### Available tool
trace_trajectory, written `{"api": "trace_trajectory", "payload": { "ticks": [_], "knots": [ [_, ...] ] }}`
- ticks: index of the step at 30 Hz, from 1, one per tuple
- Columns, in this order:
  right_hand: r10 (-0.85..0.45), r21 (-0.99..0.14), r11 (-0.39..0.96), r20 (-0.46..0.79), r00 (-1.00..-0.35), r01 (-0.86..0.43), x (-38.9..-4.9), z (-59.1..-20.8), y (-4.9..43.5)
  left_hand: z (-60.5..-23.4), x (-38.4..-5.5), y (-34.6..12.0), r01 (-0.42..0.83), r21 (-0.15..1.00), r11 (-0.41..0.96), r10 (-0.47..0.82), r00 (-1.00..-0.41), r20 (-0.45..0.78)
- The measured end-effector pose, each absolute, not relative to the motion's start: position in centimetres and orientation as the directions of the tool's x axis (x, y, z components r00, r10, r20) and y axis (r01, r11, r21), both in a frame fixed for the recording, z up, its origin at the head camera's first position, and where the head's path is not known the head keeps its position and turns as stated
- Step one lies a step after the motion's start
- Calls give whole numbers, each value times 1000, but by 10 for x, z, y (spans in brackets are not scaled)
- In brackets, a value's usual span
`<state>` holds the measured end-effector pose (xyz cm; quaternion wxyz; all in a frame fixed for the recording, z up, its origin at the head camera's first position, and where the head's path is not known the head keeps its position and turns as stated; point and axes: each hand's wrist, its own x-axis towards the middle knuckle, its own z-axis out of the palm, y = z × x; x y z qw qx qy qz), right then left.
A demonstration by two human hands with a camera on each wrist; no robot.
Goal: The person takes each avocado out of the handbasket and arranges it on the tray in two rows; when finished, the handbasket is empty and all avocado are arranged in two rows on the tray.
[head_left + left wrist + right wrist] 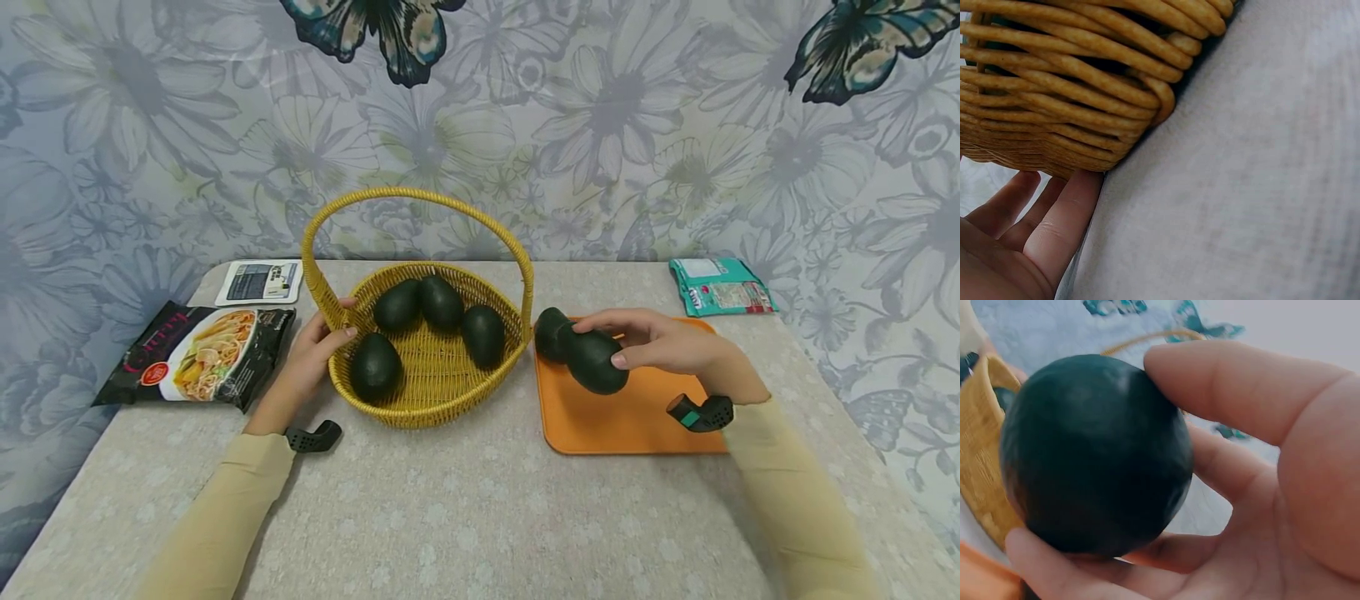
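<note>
My left hand (307, 360) grips the left side of a yellow wicker basket (427, 414), thumb over the rim by the handle's base. In the left wrist view its fingers (1063, 219) press against the woven wall (1054, 106). Several dark green avocados (377, 367) lie inside the basket. Just right of it, my right hand (660, 340) holds another avocado (597, 362) over an orange tray (630, 429). The right wrist view shows thumb and fingers curled round this avocado (1097, 456). One more avocado (551, 333) is at the tray's left edge, partly covered by the held one.
Left of the basket lie a black noodle packet (202, 354) and a white labelled package (260, 282). A teal packet (722, 286) lies at the back right, behind the tray. A flower-patterned wall (600, 167) rises along the table's back edge.
</note>
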<state>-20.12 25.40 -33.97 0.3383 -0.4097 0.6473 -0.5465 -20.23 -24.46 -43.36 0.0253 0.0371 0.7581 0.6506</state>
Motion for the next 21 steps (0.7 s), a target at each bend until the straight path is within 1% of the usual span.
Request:
{"api": "trace_trajectory", "payload": {
  "ticks": [4, 7, 14, 18, 21],
  "knots": [
    [-889, -992, 57, 1, -457, -112, -208, -349, 274, -434, -202, -245, 27, 990, 142, 96, -995, 14],
    [-869, -995, 60, -12, -495, -83, -212, -356, 288, -434, -202, -246, 29, 990, 137, 100, -995, 15],
    [-784, -999, 36, -17, -621, -19, -219, -374, 317, -434, -203, -247, 18, 992, 127, 107, -994, 4],
    [-724, -999, 38, -44, -688, 23, -220, -379, 322, -435, -203, -247, 14, 992, 127, 106, -994, 1],
    [-667, -997, 66, -72, -742, 38, -220, -382, 323, -435, -204, -247, 12, 991, 135, 108, -994, -3]
  ]
}}
